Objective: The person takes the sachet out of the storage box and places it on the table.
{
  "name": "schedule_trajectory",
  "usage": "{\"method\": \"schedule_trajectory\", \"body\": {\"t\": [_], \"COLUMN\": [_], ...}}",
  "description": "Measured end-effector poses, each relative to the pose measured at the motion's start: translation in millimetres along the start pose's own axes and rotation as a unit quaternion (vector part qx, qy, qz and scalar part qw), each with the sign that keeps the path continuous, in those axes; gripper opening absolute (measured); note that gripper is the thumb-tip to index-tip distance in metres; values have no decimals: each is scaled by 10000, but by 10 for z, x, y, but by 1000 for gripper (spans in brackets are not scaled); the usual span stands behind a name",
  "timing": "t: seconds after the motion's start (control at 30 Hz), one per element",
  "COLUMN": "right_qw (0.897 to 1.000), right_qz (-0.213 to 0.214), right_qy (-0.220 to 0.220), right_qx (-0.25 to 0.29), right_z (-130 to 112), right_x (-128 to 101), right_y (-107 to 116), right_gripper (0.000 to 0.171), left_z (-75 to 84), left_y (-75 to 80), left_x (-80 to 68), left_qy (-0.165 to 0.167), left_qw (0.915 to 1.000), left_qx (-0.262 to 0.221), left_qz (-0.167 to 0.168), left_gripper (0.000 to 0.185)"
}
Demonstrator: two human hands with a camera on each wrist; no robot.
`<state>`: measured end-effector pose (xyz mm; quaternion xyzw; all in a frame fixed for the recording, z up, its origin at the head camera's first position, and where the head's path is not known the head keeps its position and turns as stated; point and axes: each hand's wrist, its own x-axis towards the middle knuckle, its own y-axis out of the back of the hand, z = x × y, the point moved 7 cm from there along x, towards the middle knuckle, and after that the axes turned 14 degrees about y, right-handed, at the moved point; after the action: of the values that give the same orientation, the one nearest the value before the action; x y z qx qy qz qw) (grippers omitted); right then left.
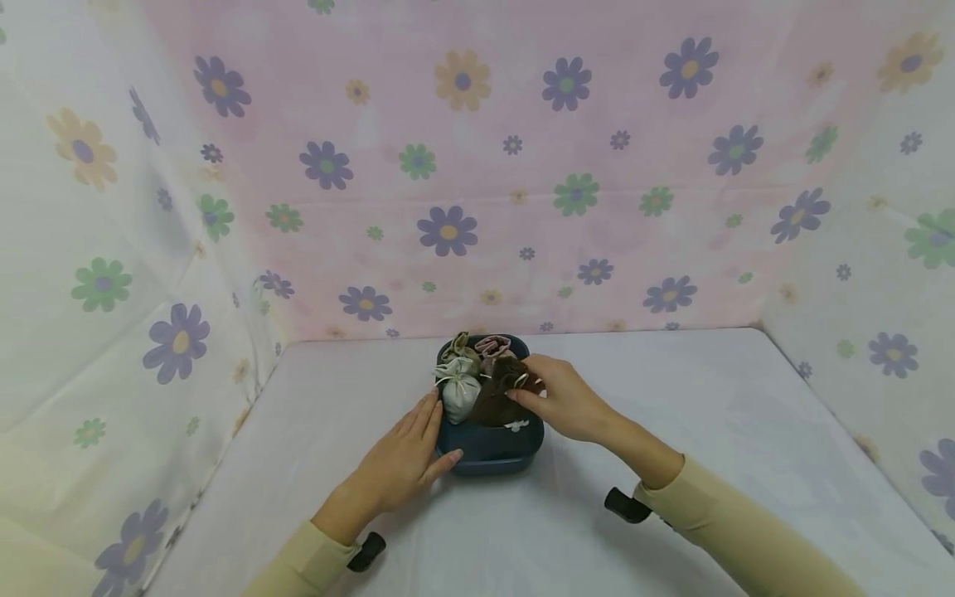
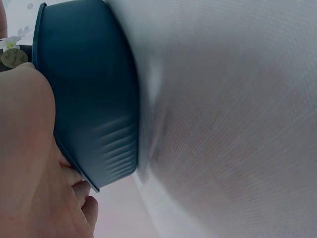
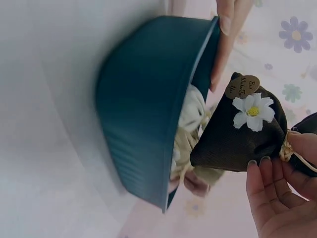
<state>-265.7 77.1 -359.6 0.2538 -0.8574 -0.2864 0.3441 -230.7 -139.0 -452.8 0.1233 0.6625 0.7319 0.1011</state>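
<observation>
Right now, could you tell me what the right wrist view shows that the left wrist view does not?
Only the right wrist view shows the dark brown pouch with its white flower and heart tag, the right hand pinching its tied neck, and paler pouches inside the bowl. Only the left wrist view shows the left hand resting close against the bowl's outer wall, with a broad stretch of white tablecloth. Both show the blue bowl from the side.

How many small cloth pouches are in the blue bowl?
4: a dark brown pouch pinched by the right hand, a grey one, an olive one, a pink one behind. Others may be hidden.
</observation>
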Motion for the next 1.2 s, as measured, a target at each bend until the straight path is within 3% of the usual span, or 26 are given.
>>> {"method": "schedule_trajectory", "body": {"t": [0.27, 0.6, 1.2], "right_qw": [9997, 9976, 9923], "right_qz": [215, 406, 645], "right_qy": [-117, -399, -512], "right_qx": [-29, -401, -924], "right_z": [30, 323, 815], "right_x": [-131, -324, -435], "right_y": [285, 571, 854], "right_gripper": [12, 14, 16], "left_z": [21, 12, -2], "left_y": [-3, -11, -9], "left_x": [2, -1, -9], "left_qy": [3, -28, -14], "left_qw": [10000, 10000, 10000], "left_qx": [-34, 5, -36], "left_qz": [-20, 18, 2], "left_gripper": [92, 91, 92]}}
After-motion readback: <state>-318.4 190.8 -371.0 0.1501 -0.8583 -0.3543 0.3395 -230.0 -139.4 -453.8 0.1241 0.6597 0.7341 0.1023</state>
